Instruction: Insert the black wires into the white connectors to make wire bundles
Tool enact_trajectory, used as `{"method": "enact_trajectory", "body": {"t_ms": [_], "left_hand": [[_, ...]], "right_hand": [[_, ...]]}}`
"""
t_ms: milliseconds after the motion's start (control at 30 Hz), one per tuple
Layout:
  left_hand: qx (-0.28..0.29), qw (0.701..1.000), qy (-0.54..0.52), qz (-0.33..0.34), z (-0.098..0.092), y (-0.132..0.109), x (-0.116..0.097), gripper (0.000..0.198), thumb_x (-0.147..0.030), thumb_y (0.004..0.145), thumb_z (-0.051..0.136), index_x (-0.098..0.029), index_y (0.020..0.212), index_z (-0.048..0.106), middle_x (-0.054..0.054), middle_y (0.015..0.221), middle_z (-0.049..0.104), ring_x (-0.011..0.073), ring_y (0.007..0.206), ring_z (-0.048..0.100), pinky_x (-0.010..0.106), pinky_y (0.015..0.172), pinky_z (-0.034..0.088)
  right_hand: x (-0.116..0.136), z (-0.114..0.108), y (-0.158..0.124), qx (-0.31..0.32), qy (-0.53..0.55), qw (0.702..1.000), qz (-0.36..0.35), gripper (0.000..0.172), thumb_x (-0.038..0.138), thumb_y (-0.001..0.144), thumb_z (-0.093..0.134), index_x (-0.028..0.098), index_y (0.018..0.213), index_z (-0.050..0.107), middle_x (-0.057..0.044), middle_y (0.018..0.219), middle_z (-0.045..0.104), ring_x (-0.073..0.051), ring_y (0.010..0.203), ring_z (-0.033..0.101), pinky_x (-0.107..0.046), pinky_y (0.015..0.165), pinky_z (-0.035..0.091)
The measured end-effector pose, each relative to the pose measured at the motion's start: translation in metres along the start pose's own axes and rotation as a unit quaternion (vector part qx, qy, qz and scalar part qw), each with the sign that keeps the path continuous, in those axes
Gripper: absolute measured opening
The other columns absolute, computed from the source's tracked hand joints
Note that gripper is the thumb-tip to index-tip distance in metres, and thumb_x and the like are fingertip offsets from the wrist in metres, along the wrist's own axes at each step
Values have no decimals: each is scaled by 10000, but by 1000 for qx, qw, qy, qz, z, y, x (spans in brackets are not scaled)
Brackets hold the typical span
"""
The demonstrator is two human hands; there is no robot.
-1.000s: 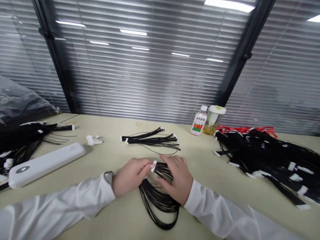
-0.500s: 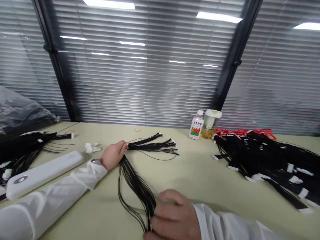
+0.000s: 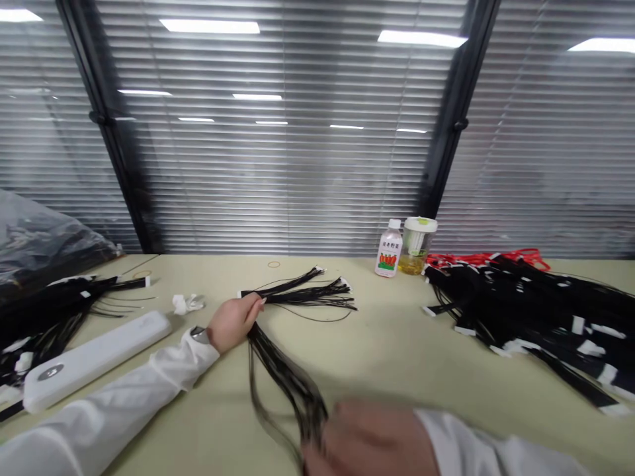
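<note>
My left hand is closed round a bundle of thin black wires at mid-length. On the far side of this hand, the wires fan out over the table into loose ends with small light tips. A small white connector shows just behind the knuckles. From under the same hand, the rest of the bundle runs toward me. My right hand, smeared by motion, has its fingers curled round the near part of the wires at the bottom edge. A few strands hang in a loop to the left of the bundle.
A white oblong device lies near my left forearm, with a crumpled white scrap behind it. Black cables are heaped at left. A pink bottle, a lidded cup, more black cables and red cords stand or lie right.
My right hand has moved right along with the near part of the wires, which now blur. My left hand keeps its hold, and a white connector has come into sight behind it.
</note>
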State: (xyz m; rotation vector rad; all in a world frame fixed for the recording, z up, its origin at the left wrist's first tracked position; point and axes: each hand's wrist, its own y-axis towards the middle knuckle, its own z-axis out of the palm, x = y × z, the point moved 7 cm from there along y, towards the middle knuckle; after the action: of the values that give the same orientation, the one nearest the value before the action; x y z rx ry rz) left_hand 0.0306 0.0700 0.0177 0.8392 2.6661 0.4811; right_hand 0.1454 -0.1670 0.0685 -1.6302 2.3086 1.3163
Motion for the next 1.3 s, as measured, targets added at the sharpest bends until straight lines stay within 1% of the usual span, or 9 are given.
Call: {"method": "enact_trajectory", "body": {"t_ms": [133, 333, 533, 667, 800, 1000, 1100, 1200, 1300], "left_hand": [[-6, 1000, -13, 6, -2, -1, -3, 351, -342, 875, 225, -178, 793, 524, 17, 682, 618, 129, 632, 579, 216, 600, 376], [17, 999, -9, 41, 1, -7, -18, 326, -344, 865, 262, -177, 737, 511, 11, 653, 590, 116, 600, 541, 206, 569, 340], [26, 998, -5, 54, 0, -7, -21, 313, -347, 860, 263, -173, 731, 489, 14, 648, 575, 116, 583, 514, 209, 556, 315], [33, 998, -6, 59, 1, -7, -22, 303, -349, 853, 265, -174, 714, 469, 10, 627, 556, 124, 575, 496, 218, 551, 301], [50, 996, -13, 74, 3, -7, -22, 252, -284, 830, 274, -175, 712, 468, 4, 628, 550, 124, 593, 494, 219, 570, 317], [92, 988, -53, 114, 2, -10, -24, 156, -176, 715, 338, -173, 743, 492, -14, 612, 539, 111, 594, 474, 208, 588, 339], [93, 985, -71, 123, 1, -11, -24, 179, -148, 665, 338, -173, 747, 495, -19, 591, 527, 111, 585, 467, 204, 579, 337], [90, 985, -74, 127, 2, -11, -24, 187, -141, 658, 329, -176, 744, 492, -18, 600, 535, 112, 593, 470, 207, 589, 342], [83, 988, -70, 113, 2, -11, -24, 169, -164, 687, 321, -178, 718, 486, -13, 604, 539, 116, 597, 472, 212, 588, 342]], "right_hand": [[-54, -52, 9, -71, 3, 986, 150, 120, 92, 773, 488, 146, 853, 560, -51, 833, 673, -135, 683, 596, -278, 579, 473], [-82, -74, 4, -83, 55, 951, 293, 139, 102, 767, 527, 183, 874, 566, -7, 765, 661, -111, 678, 626, -206, 591, 509], [-160, -133, -56, -310, 70, 800, 508, 114, 276, 702, 655, 230, 802, 629, 21, 573, 567, -94, 423, 539, -200, 349, 448], [-198, -183, -100, -385, -25, 757, 527, 128, 267, 650, 692, 203, 754, 655, 10, 564, 548, -70, 381, 481, -185, 305, 388], [-202, -219, -133, -428, -163, 725, 514, 146, 251, 675, 640, 120, 739, 645, -12, 586, 547, -86, 436, 544, -227, 409, 469], [-214, -235, -177, -387, -294, 652, 582, 243, 317, 672, 587, 84, 727, 628, -46, 548, 540, -171, 499, 598, -222, 362, 393], [-229, -224, -210, -241, -350, 606, 673, 312, 384, 710, 530, 83, 717, 611, -47, 511, 535, -137, 447, 552, -229, 385, 363], [-230, -194, -242, -134, -322, 648, 677, 288, 422, 613, 626, 148, 553, 563, -23, 428, 518, -133, 393, 510, -246, 398, 342], [-215, -165, -271, -65, -309, 693, 648, 198, 383, 694, 565, 187, 668, 563, -3, 441, 550, -140, 389, 524, -252, 427, 370]]}}
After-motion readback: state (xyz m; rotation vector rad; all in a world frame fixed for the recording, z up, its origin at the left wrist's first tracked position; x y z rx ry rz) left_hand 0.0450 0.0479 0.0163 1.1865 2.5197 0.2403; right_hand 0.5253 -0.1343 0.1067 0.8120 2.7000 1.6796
